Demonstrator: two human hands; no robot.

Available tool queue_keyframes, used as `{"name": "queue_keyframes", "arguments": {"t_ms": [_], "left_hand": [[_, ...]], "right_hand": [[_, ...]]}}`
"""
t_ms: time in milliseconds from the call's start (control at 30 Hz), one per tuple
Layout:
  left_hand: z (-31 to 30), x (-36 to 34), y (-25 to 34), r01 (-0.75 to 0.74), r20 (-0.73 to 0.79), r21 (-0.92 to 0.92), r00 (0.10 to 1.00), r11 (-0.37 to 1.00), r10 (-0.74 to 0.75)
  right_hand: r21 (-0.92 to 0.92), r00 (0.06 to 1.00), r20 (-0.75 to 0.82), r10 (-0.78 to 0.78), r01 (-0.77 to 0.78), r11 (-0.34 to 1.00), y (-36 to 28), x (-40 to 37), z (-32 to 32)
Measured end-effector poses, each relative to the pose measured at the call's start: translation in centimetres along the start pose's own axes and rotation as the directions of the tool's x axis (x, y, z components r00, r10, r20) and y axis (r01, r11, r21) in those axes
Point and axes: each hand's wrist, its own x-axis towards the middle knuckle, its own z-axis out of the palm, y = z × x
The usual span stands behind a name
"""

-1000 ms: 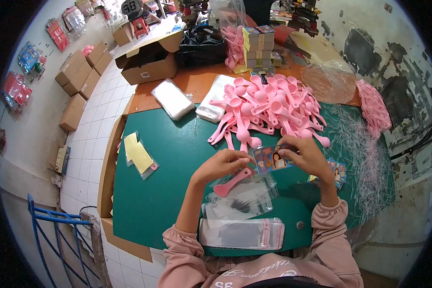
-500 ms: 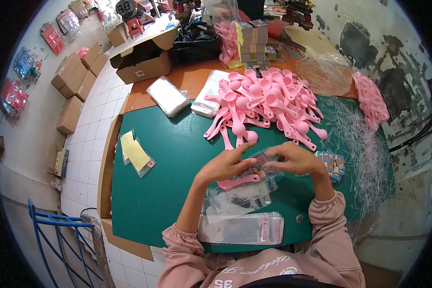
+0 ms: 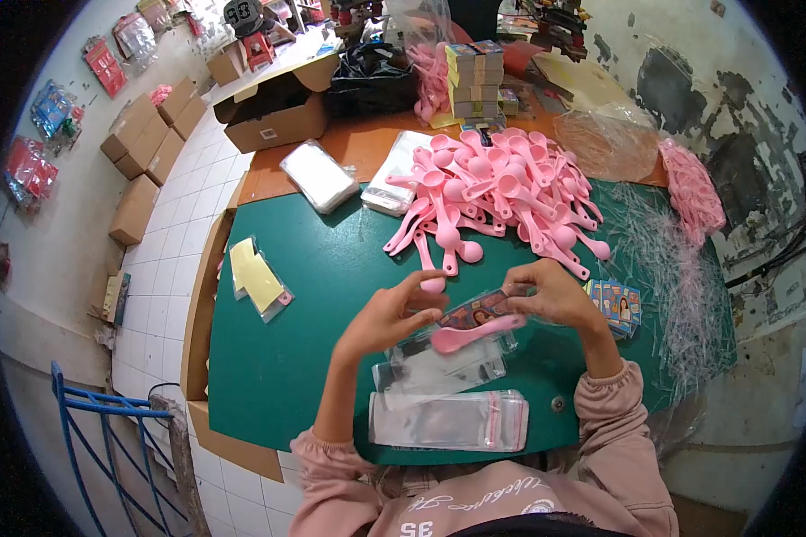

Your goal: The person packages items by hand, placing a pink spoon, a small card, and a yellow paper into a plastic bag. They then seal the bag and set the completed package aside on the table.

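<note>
My right hand (image 3: 560,294) pinches the right end of a clear plastic bag with a printed card (image 3: 476,312) inside. Along the front edge of that card lies a pink measuring spoon (image 3: 470,335), its handle end under my right fingers. My left hand (image 3: 387,315) is open at the bag's left end, thumb and forefinger apart. Just past its fingertips is the round bowl of another pink spoon (image 3: 433,285), at the near edge of a large spoon pile (image 3: 510,183). Loose clear bags (image 3: 443,369) lie beneath my hands, and a stack of clear bags (image 3: 448,421) is nearest my body.
Printed cards (image 3: 616,307) lie right of my right hand. Packed bags with yellow cards (image 3: 260,279) are on the left of the green table (image 3: 304,358). White bag stacks (image 3: 320,176), an open carton (image 3: 278,116) and bundled cards (image 3: 475,80) stand at the back. Crumpled plastic (image 3: 681,295) covers the right edge.
My left hand has moved left, off the card bag, and its fingers have opened. The bag and the pink spoon have shifted right and slightly up with my right hand.
</note>
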Motion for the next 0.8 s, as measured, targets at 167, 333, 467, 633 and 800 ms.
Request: {"name": "queue_keyframes", "arguments": {"t_ms": [167,333,467,633,800], "left_hand": [[7.5,-4.1,0.5,0.138,-0.250,-0.300,0.944,0.944,-0.217],[11.5,-7.3,1.5,0.141,-0.021,-0.881,0.942,0.452,-0.334],[11.7,-8.3,1.3,0.223,-0.054,-0.702,0.930,0.676,-0.363],[11.5,-8.2,1.3,0.208,-0.185,-0.542,0.916,0.814,-0.357],[11.6,-8.2,1.2,0.200,-0.249,-0.455,0.907,0.867,-0.340]], "right_hand": [[-0.215,0.859,-0.478,-0.182,0.086,0.973,-0.5,-2.5,3.3],[-0.307,0.907,-0.161,-0.389,0.329,0.893,-1.1,-6.0,7.1],[-0.407,0.936,-0.111,-0.333,0.263,0.875,-0.5,-6.9,8.7],[-0.651,0.942,-0.019,-0.336,0.243,0.719,0.5,-6.0,8.8],[-0.729,0.937,-0.004,-0.350,0.237,0.642,2.5,-5.2,9.3]]}}
